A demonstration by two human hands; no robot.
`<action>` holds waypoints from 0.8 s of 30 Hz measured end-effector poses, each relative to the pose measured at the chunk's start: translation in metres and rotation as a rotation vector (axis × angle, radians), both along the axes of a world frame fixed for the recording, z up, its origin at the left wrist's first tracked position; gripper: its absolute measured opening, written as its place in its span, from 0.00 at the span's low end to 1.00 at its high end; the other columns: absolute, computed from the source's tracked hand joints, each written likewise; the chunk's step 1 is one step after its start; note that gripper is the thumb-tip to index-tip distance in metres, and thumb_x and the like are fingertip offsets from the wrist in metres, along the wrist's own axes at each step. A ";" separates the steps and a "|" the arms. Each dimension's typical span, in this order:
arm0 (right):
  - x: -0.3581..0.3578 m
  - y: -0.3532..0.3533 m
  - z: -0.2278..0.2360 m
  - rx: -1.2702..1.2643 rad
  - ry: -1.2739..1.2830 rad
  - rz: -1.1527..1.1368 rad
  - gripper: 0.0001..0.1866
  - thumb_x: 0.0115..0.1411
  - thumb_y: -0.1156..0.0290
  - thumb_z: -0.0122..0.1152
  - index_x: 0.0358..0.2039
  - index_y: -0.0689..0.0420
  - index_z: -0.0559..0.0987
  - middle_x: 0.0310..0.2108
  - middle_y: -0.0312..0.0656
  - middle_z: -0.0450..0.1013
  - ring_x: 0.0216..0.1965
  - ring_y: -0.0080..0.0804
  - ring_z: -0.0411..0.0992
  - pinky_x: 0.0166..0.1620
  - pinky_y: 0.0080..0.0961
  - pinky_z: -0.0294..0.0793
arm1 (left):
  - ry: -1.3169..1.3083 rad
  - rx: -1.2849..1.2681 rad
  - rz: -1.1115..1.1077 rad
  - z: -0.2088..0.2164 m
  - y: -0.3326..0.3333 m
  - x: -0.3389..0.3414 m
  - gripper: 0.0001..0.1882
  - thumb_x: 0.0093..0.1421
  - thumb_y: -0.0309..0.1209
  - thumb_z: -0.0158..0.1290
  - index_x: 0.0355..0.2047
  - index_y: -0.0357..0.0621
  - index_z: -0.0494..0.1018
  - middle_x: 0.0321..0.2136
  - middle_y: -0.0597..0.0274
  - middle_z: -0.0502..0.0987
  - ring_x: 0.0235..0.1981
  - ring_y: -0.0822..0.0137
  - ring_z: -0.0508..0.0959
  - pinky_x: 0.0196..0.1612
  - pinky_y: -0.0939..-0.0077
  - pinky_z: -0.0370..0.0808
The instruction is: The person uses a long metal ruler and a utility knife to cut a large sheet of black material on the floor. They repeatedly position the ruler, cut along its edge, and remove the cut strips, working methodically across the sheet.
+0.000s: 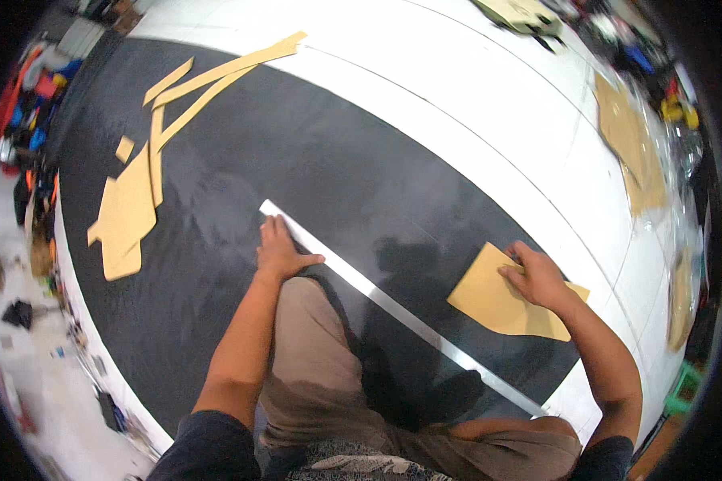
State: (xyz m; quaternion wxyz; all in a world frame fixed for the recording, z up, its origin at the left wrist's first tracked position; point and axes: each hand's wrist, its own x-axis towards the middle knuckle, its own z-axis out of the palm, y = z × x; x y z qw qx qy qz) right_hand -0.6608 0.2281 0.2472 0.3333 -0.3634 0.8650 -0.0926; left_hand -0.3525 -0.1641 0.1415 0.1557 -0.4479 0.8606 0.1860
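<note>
Both my hands are down on the black fabric, one on the ruler, one on a pattern piece.

The long metal ruler [393, 309] lies diagonally across the black fabric [297, 160]; my left hand [279, 252] presses flat on its upper end, fingers spread, gripping nothing. My right hand [537, 276] pins the tan paper pattern piece [497, 305] just right of the ruler, fingers curled over its top edge. More tan cut-outs [128, 212] lie well apart at far left, on the white tabletop [473, 88].
</note>
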 end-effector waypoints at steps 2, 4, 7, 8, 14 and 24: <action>-0.008 -0.064 -0.001 0.017 0.006 0.130 0.19 0.63 0.57 0.64 0.49 0.54 0.74 0.41 0.54 0.78 0.45 0.55 0.78 0.46 0.48 0.75 | -0.047 0.010 0.044 0.010 0.008 -0.003 0.78 0.31 0.62 0.75 0.73 0.37 0.45 0.73 0.40 0.46 0.74 0.42 0.48 0.69 0.37 0.57; -0.013 -0.127 -0.026 -0.040 0.011 0.161 0.22 0.62 0.56 0.64 0.53 0.52 0.75 0.44 0.53 0.79 0.47 0.55 0.77 0.49 0.47 0.75 | -0.092 0.049 0.056 0.019 0.011 -0.007 0.77 0.33 0.62 0.75 0.73 0.38 0.44 0.74 0.41 0.44 0.74 0.43 0.47 0.68 0.36 0.58; -0.004 -0.213 -0.066 -0.127 0.030 0.095 0.25 0.61 0.56 0.64 0.57 0.49 0.76 0.48 0.51 0.79 0.51 0.53 0.76 0.54 0.45 0.75 | -0.093 0.064 0.053 0.013 0.011 -0.004 0.76 0.33 0.63 0.74 0.73 0.40 0.44 0.74 0.42 0.42 0.75 0.43 0.47 0.68 0.36 0.60; 0.000 -0.234 -0.081 -0.153 0.025 0.087 0.26 0.60 0.56 0.64 0.58 0.48 0.76 0.50 0.50 0.79 0.52 0.51 0.76 0.55 0.44 0.74 | -0.087 0.068 0.055 0.014 0.011 -0.006 0.76 0.33 0.63 0.74 0.73 0.40 0.44 0.74 0.43 0.42 0.75 0.43 0.47 0.67 0.35 0.60; 0.037 -0.288 -0.117 -0.141 -0.021 -0.035 0.26 0.60 0.58 0.63 0.60 0.44 0.76 0.50 0.45 0.80 0.52 0.48 0.77 0.56 0.44 0.75 | -0.079 0.082 0.043 0.018 0.011 -0.012 0.76 0.34 0.63 0.74 0.73 0.40 0.44 0.75 0.45 0.41 0.75 0.42 0.46 0.65 0.30 0.62; 0.076 -0.296 -0.113 -0.179 0.106 0.019 0.26 0.60 0.57 0.62 0.60 0.45 0.76 0.47 0.48 0.81 0.48 0.49 0.79 0.52 0.46 0.77 | -0.157 0.095 0.026 0.019 0.006 -0.012 0.77 0.35 0.65 0.72 0.74 0.40 0.41 0.75 0.46 0.39 0.75 0.43 0.44 0.65 0.31 0.63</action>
